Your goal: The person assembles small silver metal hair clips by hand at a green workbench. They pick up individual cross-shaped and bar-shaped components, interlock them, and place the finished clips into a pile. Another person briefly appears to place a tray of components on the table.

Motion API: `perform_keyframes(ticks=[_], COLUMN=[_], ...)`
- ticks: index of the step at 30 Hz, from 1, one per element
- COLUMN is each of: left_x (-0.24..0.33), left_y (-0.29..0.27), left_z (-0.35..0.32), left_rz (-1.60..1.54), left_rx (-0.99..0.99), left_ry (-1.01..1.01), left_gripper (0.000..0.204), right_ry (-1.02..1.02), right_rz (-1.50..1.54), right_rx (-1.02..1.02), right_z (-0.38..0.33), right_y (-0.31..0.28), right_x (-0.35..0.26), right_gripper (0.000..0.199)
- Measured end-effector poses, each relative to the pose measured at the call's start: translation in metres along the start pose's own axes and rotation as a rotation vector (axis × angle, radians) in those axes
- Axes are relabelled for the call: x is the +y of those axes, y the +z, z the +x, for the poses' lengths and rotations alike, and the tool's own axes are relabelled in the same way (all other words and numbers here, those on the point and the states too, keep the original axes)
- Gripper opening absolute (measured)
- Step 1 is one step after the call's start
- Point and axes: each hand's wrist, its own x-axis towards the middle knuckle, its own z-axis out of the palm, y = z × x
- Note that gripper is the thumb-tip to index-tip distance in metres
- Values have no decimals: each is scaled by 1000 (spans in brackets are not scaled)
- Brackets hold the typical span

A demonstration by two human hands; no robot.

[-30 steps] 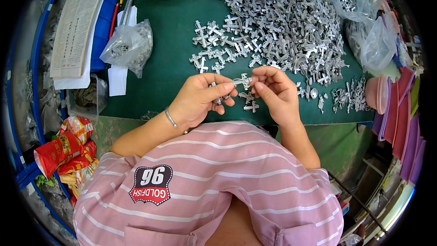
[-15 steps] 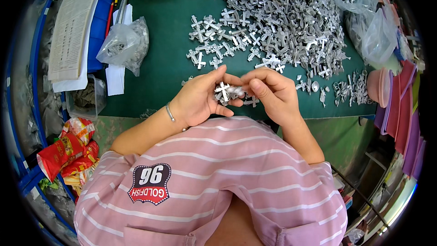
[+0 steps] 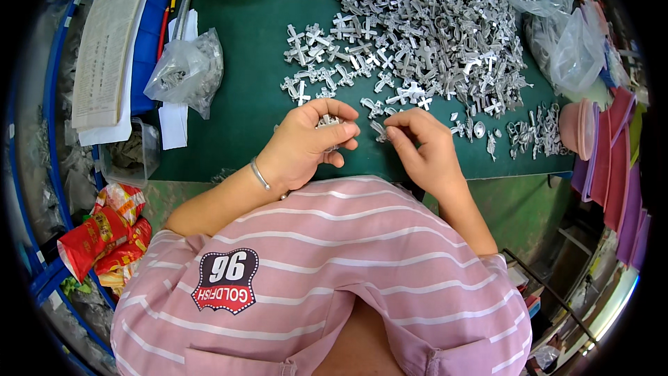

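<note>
My left hand [image 3: 300, 141] is curled around several small silver metal crosses [image 3: 328, 122], with the thumb lying over them and part of them hidden by the fingers. To its right, my right hand [image 3: 426, 147] pinches one small silver cross [image 3: 379, 131] between thumb and forefinger, just above the green tabletop [image 3: 243, 63]. The two hands are a short way apart. Beyond them lies a big heap of silver crosses [image 3: 438, 35], and a looser cluster of crosses [image 3: 313, 45] is spread at its left side.
Small oval and chain-like metal parts [image 3: 536, 131] lie at the right, beside a pink cup [image 3: 576, 129]. Plastic bags [image 3: 570, 49] stand at the far right. A bag of parts [image 3: 186, 69], a blue bin [image 3: 142, 42] and a clear tub [image 3: 132, 153] are at the left.
My left hand has turned and closed over the crosses that lay in its open palm. My right hand has drawn apart to the right, with a cross now visible at its fingertips.
</note>
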Motion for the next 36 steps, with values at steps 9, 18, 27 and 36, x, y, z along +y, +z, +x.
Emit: perform_keyframes(ticks=[9,18,27,36], left_x=[3,0,1,0], left_y=[1,-2,-4,-3], left_z=[-2,-1,-1,-1], left_rz=[65,-24,-13,30], left_rx=[-68,-56,-80,-107], left_ry=[18,24,10,-25], left_gripper=[19,17,13,10], right_ry=[373,220,189,217], right_rz=[694,826,829,860], right_rx=[-166,-92,-48,-3], right_z=[10,3,1,4], right_y=[-3,2,5,10], right_x=[-5,-2,6,5], right_gripper=[17,23,23,20])
